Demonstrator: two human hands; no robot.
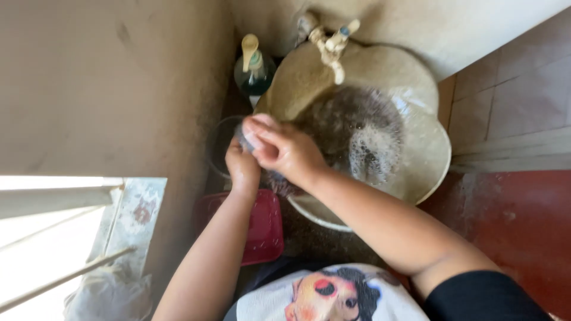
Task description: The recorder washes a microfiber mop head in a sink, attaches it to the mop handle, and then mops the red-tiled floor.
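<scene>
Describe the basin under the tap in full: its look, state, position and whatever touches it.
The basin is a wide, shallow, cream-coloured bowl with a scalloped rim, looking like plastic. It sits below a pale tap against the wall, beside a dark green pump bottle. Dark, murky water with patches of foam fills its middle. The right hand and left hand meet over its near-left edge, closed on a small clear item; whether they touch the rim is unclear.

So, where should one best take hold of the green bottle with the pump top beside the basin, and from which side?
Take the green bottle around its round body, below the cream pump head, probably coming from the open side toward the person. The wall is close on one side and the basin on the other; the narrow pump looks a poor grip.
</scene>
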